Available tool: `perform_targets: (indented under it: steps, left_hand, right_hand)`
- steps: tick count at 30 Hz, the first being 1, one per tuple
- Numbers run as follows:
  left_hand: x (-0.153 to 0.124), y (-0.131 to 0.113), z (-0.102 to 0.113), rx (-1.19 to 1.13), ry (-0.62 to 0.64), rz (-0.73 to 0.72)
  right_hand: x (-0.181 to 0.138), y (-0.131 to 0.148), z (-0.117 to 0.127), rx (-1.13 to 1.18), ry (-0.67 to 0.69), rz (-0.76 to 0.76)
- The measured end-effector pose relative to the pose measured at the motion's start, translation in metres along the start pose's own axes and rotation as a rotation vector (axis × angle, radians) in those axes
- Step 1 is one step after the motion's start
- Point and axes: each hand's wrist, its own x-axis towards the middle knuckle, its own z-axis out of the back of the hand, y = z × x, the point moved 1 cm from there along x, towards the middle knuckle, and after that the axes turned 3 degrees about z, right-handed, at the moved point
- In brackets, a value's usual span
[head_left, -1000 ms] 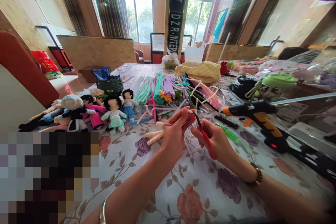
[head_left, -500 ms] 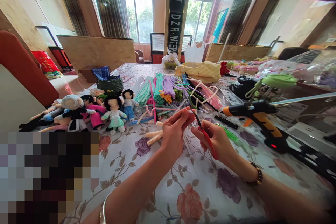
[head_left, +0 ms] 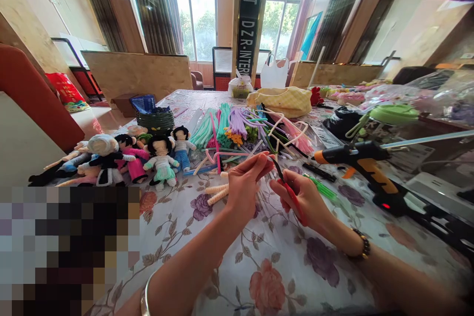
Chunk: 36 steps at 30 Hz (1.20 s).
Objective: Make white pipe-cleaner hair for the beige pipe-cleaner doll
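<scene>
My left hand (head_left: 245,188) is raised over the flowered tablecloth (head_left: 266,266), its fingertips pinched on the end of a thin pale pipe cleaner (head_left: 267,159). My right hand (head_left: 301,197) grips red-handled pliers (head_left: 291,195), whose dark tip points up to the left fingertips. Both hands meet just in front of a pile of coloured pipe cleaners (head_left: 240,131). Short beige fuzzy pieces (head_left: 217,192) lie on the cloth left of my left hand.
A row of small dolls (head_left: 122,158) lies at the left. An orange-and-black glue gun (head_left: 365,168) stands at the right, a green stick (head_left: 320,187) beside it. A yellow bag (head_left: 283,99), a dark basket (head_left: 155,119) and plastic bags sit further back.
Both hands stay nearly in place; the left hand has dropped slightly and the view has shifted a little.
</scene>
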Motion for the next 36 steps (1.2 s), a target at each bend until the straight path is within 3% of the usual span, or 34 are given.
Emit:
perform_targets:
  steps: [36]
  left_hand:
    - [0.0049,0.0002,0.0048,0.036,0.048,0.026]
  right_hand:
    - [0.0017,0.0004,0.0002,0.045,-0.011,-0.014]
